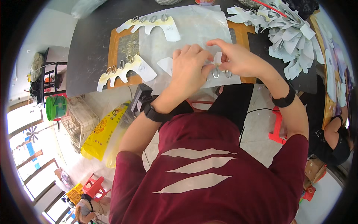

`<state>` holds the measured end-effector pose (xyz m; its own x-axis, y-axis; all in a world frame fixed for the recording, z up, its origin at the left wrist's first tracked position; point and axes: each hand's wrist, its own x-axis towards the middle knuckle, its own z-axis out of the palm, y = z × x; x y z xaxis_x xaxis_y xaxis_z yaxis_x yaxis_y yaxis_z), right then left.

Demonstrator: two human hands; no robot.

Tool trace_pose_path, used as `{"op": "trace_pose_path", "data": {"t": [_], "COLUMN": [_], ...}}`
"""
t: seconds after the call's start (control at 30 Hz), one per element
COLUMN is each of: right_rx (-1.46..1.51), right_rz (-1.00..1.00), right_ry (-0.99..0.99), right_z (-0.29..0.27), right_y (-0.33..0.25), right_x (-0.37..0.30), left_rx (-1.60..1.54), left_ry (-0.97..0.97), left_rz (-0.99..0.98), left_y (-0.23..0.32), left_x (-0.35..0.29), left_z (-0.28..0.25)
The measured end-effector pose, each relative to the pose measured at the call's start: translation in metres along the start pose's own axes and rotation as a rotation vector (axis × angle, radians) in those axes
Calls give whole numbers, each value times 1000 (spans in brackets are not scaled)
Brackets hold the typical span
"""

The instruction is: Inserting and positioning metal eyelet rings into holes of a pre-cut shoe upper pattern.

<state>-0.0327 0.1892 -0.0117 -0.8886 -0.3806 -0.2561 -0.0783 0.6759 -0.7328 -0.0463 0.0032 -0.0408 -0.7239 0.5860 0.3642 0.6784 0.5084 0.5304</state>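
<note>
At the near edge of the table, my left hand point(190, 67) and my right hand point(241, 61) meet over a white scalloped paper strip point(165, 65), which they largely cover. Both hands are closed, thumbs and fingertips pinching close together at the strip. Metal rings point(216, 74) show below my right fingers. To the left lies another scalloped strip point(140, 70) with several metal rings along its yellowish edge. Farther back rests a similar strip point(164, 28), also carrying rings. Under the work is a translucent plastic sheet point(186, 33).
A large bunch of white paper strips point(294, 41) is heaped at the far right of the dark table point(89, 41), a red stick across it. A yellow bag point(106, 127) and a plastic crate point(79, 119) stand left below. Another person's arm point(333, 130) is at right.
</note>
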Motion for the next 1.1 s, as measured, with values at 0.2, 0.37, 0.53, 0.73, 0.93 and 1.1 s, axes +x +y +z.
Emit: {"op": "trace_pose_path", "data": {"t": [0.2, 0.37, 0.53, 0.73, 0.93, 1.1], "right_rx": [-349, -469, -24, 32, 58, 15], "right_rz": [-177, -345, -140, -80, -81, -106], "right_ry": [402, 523, 302, 208, 186, 179], "right_z": [16, 29, 23, 16, 14, 13], "right_y": [0, 2, 2, 1, 1, 1], "right_x": [-16, -19, -18, -13, -13, -13], "left_rx": [2, -28, -1, -14, -40, -54], "left_ry": [-48, -126, -207, -305, -294, -280], "left_rz": [-10, 2, -10, -19, -21, -34], "left_y": [-5, -8, -8, -10, -10, -10], "left_x": [6, 5, 9, 16, 14, 13], "left_z": [8, 6, 4, 1, 0, 2]}}
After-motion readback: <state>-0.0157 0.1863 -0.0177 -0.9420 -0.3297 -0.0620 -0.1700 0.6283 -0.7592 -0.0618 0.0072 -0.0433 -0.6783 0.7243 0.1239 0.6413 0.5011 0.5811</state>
